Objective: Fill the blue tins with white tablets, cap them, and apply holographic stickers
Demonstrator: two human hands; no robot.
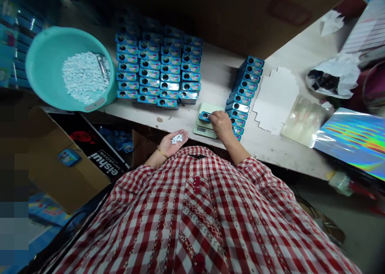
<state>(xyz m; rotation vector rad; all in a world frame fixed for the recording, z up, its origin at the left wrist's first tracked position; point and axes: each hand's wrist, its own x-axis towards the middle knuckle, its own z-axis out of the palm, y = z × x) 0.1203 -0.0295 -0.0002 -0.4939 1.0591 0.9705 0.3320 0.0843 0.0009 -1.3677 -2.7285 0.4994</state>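
A pale worktop (pixel 215 79) runs in front of you, with a big brown cardboard box (pixel 240 17) standing on the far side, beyond the fingers of both your hands. Your left hand (pixel 172 143) is held palm up at the near edge, its fingers extended and slightly cupped under a small heap of whitish pieces (pixel 177 139) that rests loose on the palm. Your right hand (pixel 221 123) is bent downward with the fingertips drawn close together over one end of a small blue tin (pixel 204 116); you can't tell from here whether they grip the tin or pinch something at its round hole. That tin lies under and just left of those fingertips, on a pale green scale (pixel 200 128). To the right of the right fingers, close by, a single line of similar tins (pixel 243 90) runs away from you, and beyond it lies a flat white card cutout (pixel 276 99). Past your left fingers, farther from you, stand four lines of blue tins (pixel 149 73). Well to the left of those fingers sits a turquoise basin (pixel 42 75), holding many more whitish pieces and a shiny metal object (pixel 102 66).
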